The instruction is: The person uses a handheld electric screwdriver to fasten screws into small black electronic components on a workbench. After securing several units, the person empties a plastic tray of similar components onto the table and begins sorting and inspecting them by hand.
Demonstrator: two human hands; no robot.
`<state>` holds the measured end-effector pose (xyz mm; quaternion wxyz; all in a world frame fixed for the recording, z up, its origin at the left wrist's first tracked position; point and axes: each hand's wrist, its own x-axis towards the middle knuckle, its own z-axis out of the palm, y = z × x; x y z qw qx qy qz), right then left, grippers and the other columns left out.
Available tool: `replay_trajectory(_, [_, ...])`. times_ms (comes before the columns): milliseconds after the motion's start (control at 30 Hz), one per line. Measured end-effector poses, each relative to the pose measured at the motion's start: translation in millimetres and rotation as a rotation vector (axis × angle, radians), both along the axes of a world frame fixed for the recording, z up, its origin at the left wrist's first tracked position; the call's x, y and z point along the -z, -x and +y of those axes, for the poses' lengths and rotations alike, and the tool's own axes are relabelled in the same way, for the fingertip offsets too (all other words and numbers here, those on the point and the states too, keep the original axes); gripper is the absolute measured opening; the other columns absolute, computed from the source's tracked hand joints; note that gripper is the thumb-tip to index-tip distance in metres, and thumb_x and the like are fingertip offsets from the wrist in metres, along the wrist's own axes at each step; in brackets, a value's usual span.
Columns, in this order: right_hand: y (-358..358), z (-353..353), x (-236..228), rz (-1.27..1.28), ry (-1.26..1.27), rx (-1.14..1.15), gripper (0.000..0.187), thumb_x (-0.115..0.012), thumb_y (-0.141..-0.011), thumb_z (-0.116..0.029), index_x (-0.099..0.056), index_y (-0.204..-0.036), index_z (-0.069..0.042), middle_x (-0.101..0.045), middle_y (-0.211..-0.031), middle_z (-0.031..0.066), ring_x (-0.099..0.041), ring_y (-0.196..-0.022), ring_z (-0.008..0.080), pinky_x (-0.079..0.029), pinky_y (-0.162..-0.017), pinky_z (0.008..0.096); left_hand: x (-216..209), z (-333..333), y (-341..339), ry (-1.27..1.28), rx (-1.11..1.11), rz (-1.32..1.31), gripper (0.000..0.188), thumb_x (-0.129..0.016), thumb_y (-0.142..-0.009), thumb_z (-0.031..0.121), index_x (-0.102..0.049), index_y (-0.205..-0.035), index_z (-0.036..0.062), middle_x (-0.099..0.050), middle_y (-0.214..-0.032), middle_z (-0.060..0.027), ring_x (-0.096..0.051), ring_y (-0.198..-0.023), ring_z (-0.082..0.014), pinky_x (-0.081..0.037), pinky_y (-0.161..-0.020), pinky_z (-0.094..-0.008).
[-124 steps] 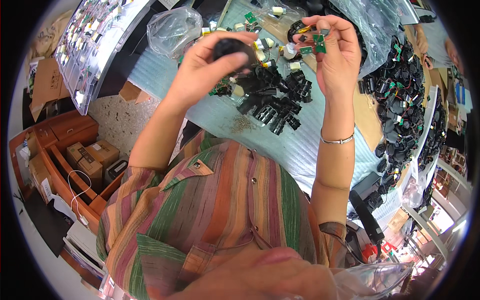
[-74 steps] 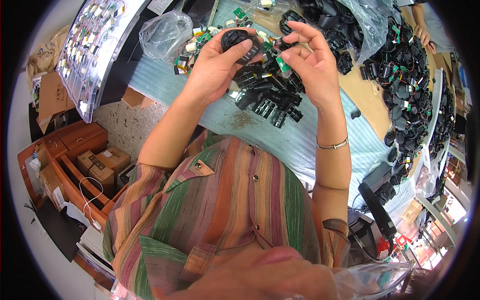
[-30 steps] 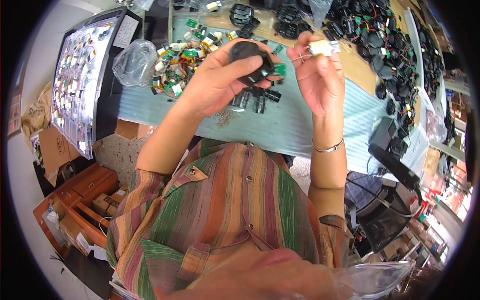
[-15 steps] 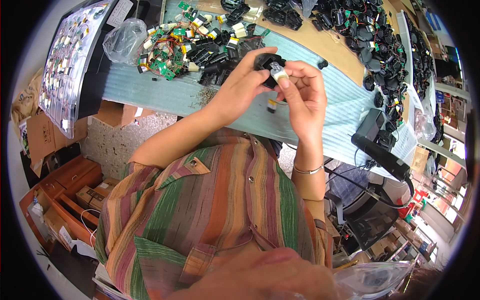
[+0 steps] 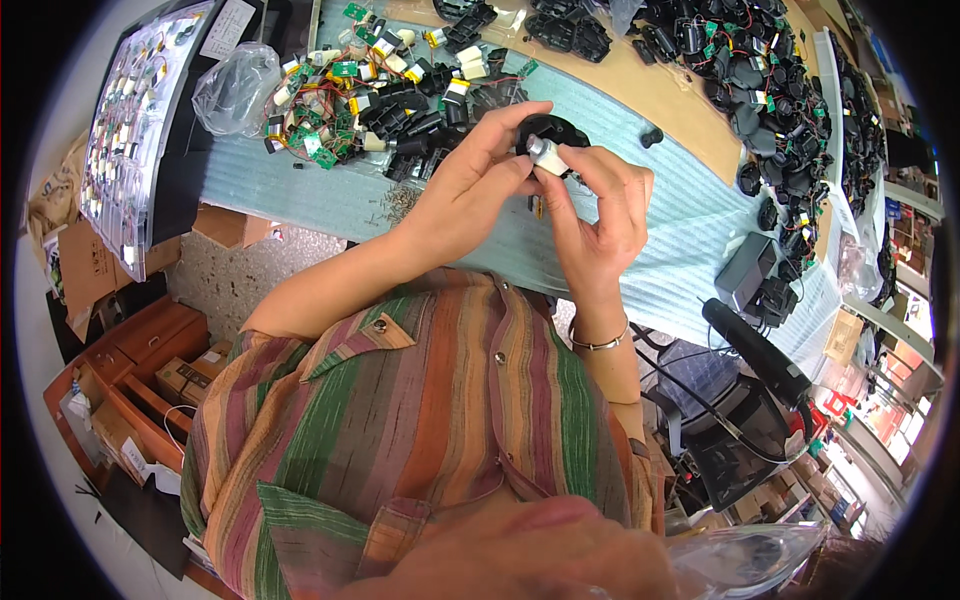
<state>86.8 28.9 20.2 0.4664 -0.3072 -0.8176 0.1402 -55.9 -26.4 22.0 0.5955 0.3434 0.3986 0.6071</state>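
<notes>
The left hand (image 5: pixel 470 185) grips a round black part (image 5: pixel 548 130) above the ribbed table mat (image 5: pixel 690 230), steadying it while the right hand (image 5: pixel 600 215) pinches a small white piece (image 5: pixel 546 155) against it, beside a pile of loose parts (image 5: pixel 380 90)

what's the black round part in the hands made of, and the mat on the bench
Black round part: likely moulded plastic, matte black with a dull sheen. The small pale cylinder pressed to it looks metal or plastic; unclear. Mat: seemingly soft foam sheet, pale blue-green, ribbed in fine lines.
</notes>
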Motion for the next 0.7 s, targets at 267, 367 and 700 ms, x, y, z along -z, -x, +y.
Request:
replay_trajectory(267, [4,-2,11,0.079,0.037,0.062,0.039,-0.08,-0.066,0.0,-0.064,-0.1,-0.006,-0.059,-0.092,0.0066,-0.052,-0.081,0.0207,-0.042,-0.07,0.0295,8,5,-6,-0.065,-0.088,0.008,0.042,-0.054,-0.093,0.0,-0.04,-0.132,0.002,-0.055,-0.113,-0.0076,-0.055,-0.102,-0.0106,-0.048,-0.088,-0.0264])
replay_trajectory(367, [7,-6,11,0.061,0.033,0.077,0.038,-0.079,-0.066,0.002,-0.064,-0.101,-0.006,-0.056,-0.092,0.0059,-0.051,-0.083,0.0198,-0.041,-0.069,0.0292,14,5,-4,-0.107,-0.112,0.082,0.04,-0.057,-0.092,0.0,-0.042,-0.128,0.0012,-0.056,-0.112,-0.0081,-0.056,-0.102,-0.0104,-0.047,-0.087,-0.0253])
replay_trajectory(700, [13,-2,14,-0.064,0.012,-0.015,0.039,-0.082,-0.066,-0.002,-0.065,-0.101,-0.006,-0.054,-0.095,0.0065,-0.049,-0.085,0.0185,-0.041,-0.069,0.0289,27,3,7,-0.113,-0.244,0.275,0.034,-0.059,-0.092,0.006,-0.042,-0.121,-0.0003,-0.06,-0.1,-0.008,-0.058,-0.083,-0.0072,-0.05,-0.067,-0.0219])
